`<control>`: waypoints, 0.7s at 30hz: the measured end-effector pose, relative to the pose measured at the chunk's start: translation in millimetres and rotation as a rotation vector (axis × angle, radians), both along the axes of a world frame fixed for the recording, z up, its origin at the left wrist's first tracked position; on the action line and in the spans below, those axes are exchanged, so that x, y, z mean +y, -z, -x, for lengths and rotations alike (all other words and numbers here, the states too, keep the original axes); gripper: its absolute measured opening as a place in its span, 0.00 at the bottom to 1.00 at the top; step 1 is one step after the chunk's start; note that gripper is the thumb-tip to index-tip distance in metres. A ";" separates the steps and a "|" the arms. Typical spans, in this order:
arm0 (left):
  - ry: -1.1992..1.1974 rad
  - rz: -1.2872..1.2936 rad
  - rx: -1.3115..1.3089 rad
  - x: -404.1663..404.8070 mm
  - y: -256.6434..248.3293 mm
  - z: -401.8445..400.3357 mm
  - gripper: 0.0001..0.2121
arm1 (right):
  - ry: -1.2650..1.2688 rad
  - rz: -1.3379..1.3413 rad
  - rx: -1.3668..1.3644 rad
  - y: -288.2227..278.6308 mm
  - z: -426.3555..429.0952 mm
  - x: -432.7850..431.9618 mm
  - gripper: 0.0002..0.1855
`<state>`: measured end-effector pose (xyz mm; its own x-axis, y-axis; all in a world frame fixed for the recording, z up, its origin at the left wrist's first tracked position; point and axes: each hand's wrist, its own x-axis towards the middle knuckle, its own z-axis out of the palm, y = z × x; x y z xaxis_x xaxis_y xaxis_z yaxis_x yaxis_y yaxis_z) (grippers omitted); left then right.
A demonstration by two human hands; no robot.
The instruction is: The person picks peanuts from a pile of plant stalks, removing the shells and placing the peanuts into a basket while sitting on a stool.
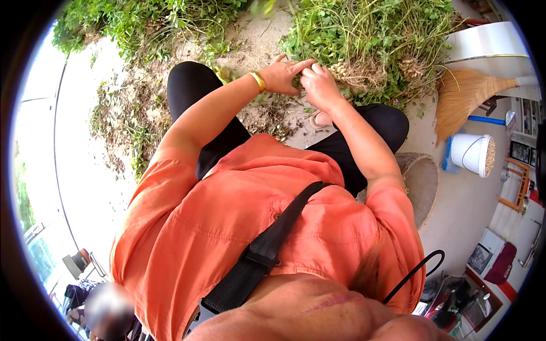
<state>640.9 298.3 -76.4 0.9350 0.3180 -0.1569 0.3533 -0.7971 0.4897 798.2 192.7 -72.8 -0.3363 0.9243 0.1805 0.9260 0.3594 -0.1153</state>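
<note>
My left hand (280, 77), with a gold bracelet (257, 81) at the wrist, has its fingers spread, and its index finger reaches the fingertips of my right hand (322, 86). The right fingers are curled together at the tips; whether a small thing sits between them cannot be made out. Just beyond the right hand lies a heap of uprooted peanut plants (362, 38), with pale pods (411, 68) and stringy roots turned towards me. A second heap of green plants (170, 21) is at the upper left. Loose soil and plant scraps (268, 117) cover the floor between my knees.
By my right hip stands a woven basket (426, 187). Farther right are a straw broom (469, 87) and a white bucket (468, 153) filled with peanuts. Scattered soil and stems (123, 119) lie along the left. Another person (108, 311) is behind me at the lower left.
</note>
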 end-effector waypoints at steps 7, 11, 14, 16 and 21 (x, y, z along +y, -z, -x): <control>-0.203 0.371 -0.258 -24.2 45.8 13.5 0.24 | -0.063 -0.172 0.112 -19.9 29.7 -26.2 0.07; -0.694 0.836 -0.328 -20.1 20.8 14.2 0.14 | 0.072 -0.546 0.360 -44.6 7.8 -14.4 0.16; -0.859 1.097 -0.456 -7.1 31.3 27.3 0.11 | 0.321 -0.729 0.651 -44.0 -28.6 1.3 0.15; -0.935 1.228 -0.537 -5.3 23.7 26.8 0.11 | 0.650 -0.478 0.932 -14.6 -61.6 2.0 0.16; -0.952 1.406 -0.616 -12.4 -2.2 33.5 0.07 | 0.673 0.140 1.274 30.5 -68.2 24.1 0.27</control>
<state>607.4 285.9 -74.2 0.5528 0.6729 -0.4915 -0.0810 0.6304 0.7720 866.4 216.7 -103.3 0.4778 0.8745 -0.0835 0.1550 -0.1775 -0.9718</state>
